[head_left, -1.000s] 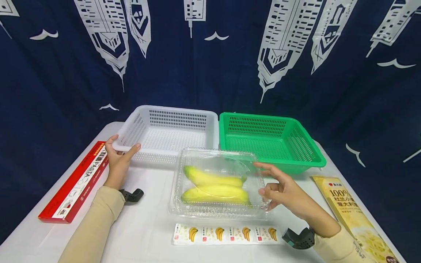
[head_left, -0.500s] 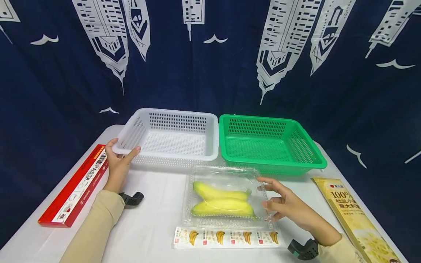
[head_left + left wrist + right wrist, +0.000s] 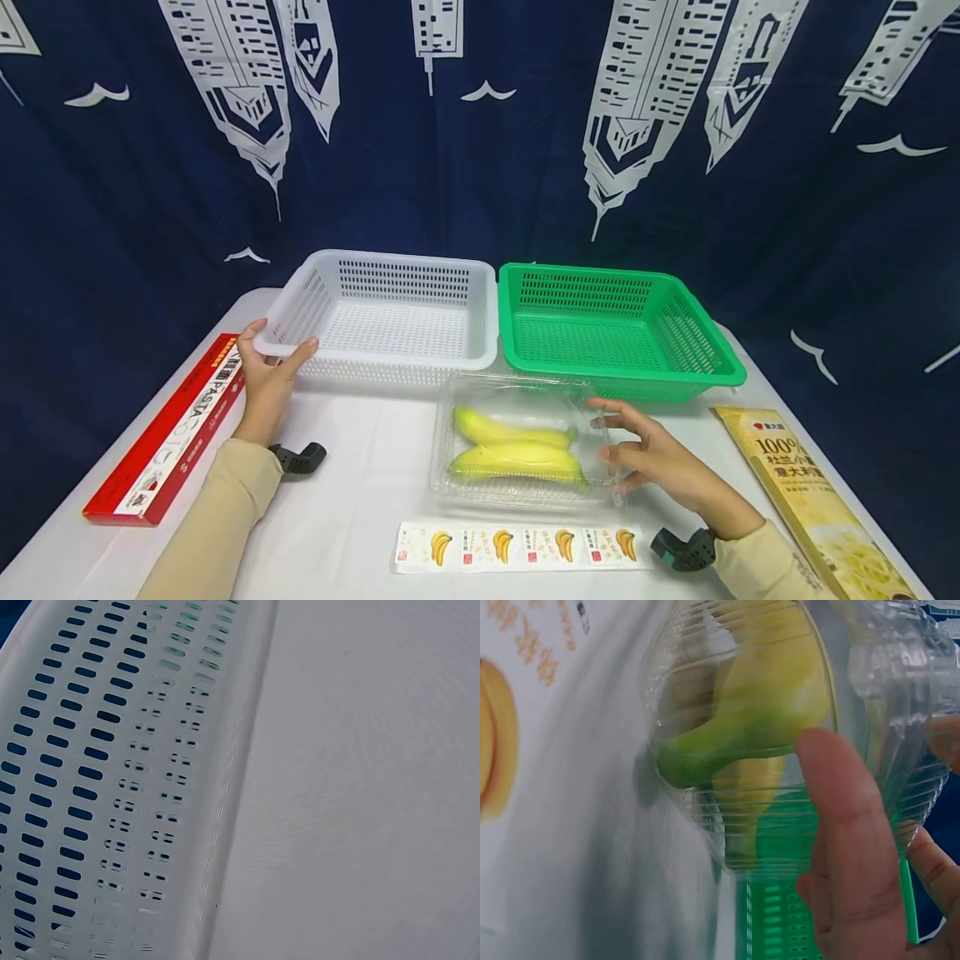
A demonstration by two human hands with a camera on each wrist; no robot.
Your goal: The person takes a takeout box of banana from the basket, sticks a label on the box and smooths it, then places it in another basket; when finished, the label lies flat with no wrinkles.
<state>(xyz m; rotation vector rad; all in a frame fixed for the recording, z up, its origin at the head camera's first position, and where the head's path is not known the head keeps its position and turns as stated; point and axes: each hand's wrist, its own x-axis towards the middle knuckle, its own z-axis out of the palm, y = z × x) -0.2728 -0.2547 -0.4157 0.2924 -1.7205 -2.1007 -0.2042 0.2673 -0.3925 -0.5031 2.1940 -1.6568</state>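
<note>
In the head view my left hand point(image 3: 267, 379) grips the front left corner of the white basket point(image 3: 480, 361), thumb over the near rim. The left wrist view shows only the slotted wall of that basket point(image 3: 82, 791) and white tabletop. My right hand point(image 3: 648, 454) holds a clear plastic clamshell box point(image 3: 450, 492) by its right side, just in front of the baskets. Two yellow bananas point(image 3: 517, 460) with greenish ends lie inside. Up close in the right wrist view, the thumb point(image 3: 855, 847) presses the ridged side of the box near a green banana tip point(image 3: 694, 754).
A green basket point(image 3: 622, 379) stands right beside the white one. In front lies a strip of banana-print labels point(image 3: 525, 547). The red pasta box point(image 3: 168, 433) lies at the left edge, a yellow pasta bag point(image 3: 813, 500) at the right. A dark blue curtain point(image 3: 480, 183) hangs behind.
The clamshell with its bananas has moved right and lower in the view, no longer overlapping the white basket as much. My right hand moved with it; the left hand keeps its hold.
</note>
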